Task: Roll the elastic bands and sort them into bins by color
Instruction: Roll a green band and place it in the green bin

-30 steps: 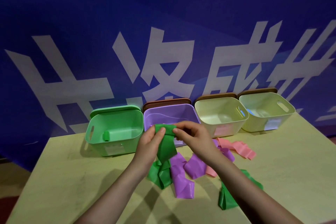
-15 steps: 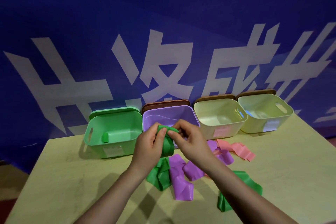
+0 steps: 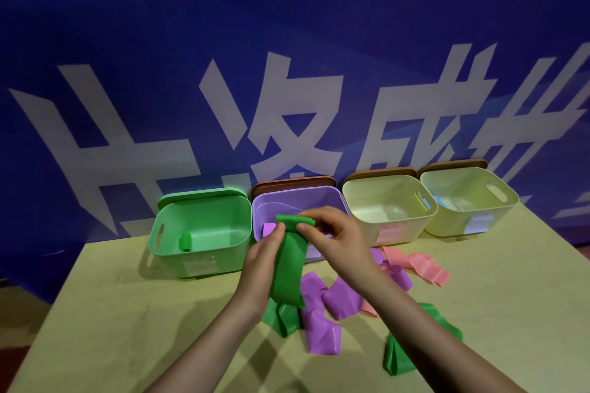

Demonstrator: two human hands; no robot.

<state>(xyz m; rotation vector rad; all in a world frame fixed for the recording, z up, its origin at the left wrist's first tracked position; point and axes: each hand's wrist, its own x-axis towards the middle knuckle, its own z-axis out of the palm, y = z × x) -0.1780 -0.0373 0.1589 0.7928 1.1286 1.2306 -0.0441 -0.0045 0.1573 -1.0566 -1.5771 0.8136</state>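
A green elastic band (image 3: 289, 265) hangs above the table, pinched at its top edge by my left hand (image 3: 263, 260) and my right hand (image 3: 335, 239). Its lower end reaches down to a crumpled green band (image 3: 281, 317) on the table. Purple bands (image 3: 322, 319) lie beside that one, pink bands (image 3: 415, 265) lie further right, and another green band (image 3: 399, 357) lies under my right forearm. Behind stand a green bin (image 3: 204, 230) holding one rolled green band (image 3: 185, 241), a purple bin (image 3: 300, 201) and two pale yellow bins (image 3: 388, 204) (image 3: 467, 198).
The bins stand in a row along the table's far edge against a blue banner with white characters. Brown lids (image 3: 293, 183) lean behind three bins, a green lid behind the green one. The table's left corner (image 3: 95, 252) drops off beside the green bin.
The green band's top was bunched between my fingers half a second ago; it now hangs longer and flatter, with my hands a little higher.
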